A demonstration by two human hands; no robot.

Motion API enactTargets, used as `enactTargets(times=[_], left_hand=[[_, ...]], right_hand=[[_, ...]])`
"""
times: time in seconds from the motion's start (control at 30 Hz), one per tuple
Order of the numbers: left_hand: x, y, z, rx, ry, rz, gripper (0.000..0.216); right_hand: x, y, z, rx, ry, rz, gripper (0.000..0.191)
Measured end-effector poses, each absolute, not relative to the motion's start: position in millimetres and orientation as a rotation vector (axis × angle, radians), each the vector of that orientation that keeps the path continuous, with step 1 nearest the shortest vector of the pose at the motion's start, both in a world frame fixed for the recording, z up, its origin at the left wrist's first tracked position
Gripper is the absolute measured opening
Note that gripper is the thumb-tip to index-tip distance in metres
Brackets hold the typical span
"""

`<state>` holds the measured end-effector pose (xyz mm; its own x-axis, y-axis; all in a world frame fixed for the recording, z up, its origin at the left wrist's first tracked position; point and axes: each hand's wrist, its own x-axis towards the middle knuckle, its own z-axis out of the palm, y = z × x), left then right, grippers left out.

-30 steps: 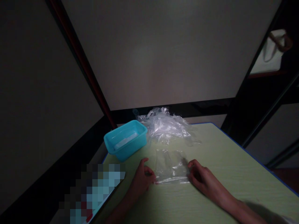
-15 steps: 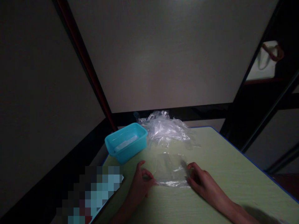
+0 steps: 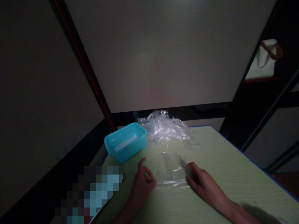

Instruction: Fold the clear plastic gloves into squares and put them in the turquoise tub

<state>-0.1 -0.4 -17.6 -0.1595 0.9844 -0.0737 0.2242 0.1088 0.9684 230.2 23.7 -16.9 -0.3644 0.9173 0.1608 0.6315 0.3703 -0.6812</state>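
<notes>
A clear plastic sheet lies flat on the pale green table, folded along its near edge. My left hand pinches the sheet's near left corner, fingers curled. My right hand pinches the near right corner, fingers bent over the edge. The room is dim, so the sheet's outline is faint.
A turquoise plastic tub with something pale inside stands at the table's far left corner. A heap of crumpled clear plastic lies beside it at the far edge. The table has a blue rim, and a blurred-out patch sits at its left edge.
Both hands have stayed on the sheet's near corners. The view has shifted slightly; the left hand's fingers have curled a little more over the corner.
</notes>
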Motion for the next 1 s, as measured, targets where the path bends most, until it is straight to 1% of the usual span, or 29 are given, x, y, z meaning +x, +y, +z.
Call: enactTargets(times=[0.1, 0.17, 0.23, 0.3, 0.43, 0.47, 0.53, 0.6, 1.0], left_hand=[[0, 0, -20, 1.265, 1.536, 1.144, 0.077], [1, -1, -21, 1.290, 1.529, 1.159, 0.076], [1, -1, -21, 1.307, 1.534, 1.166, 0.075], [2, -2, -22, 1.321, 1.542, 1.168, 0.074], [3, -1, -23, 1.322, 1.553, 1.160, 0.073], [3, 0, -23, 1.317, 1.559, 1.157, 0.073], [3, 0, -24, 1.310, 1.576, 1.153, 0.073], [3, 1, -25, 1.313, 1.583, 1.154, 0.072], [3, -3, -22, 1.316, 1.542, 1.155, 0.073]], right_hand=[[233, 27, -13, -1.335, -2.117, 0.744, 0.015], [237, 35, -7, -1.340, -2.133, 0.730, 0.012], [240, 49, 0, -1.354, -2.169, 0.671, 0.010], [240, 68, 4, -1.373, -2.189, 0.645, 0.012], [232, 107, -2, -1.459, -2.252, 0.634, 0.009], [229, 114, -5, -1.491, -2.269, 0.637, 0.010], [225, 123, -13, -1.536, -2.300, 0.640, 0.022], [223, 126, -19, -1.563, -2.321, 0.632, 0.028], [224, 128, -26, -1.561, -2.341, 0.504, 0.029]])
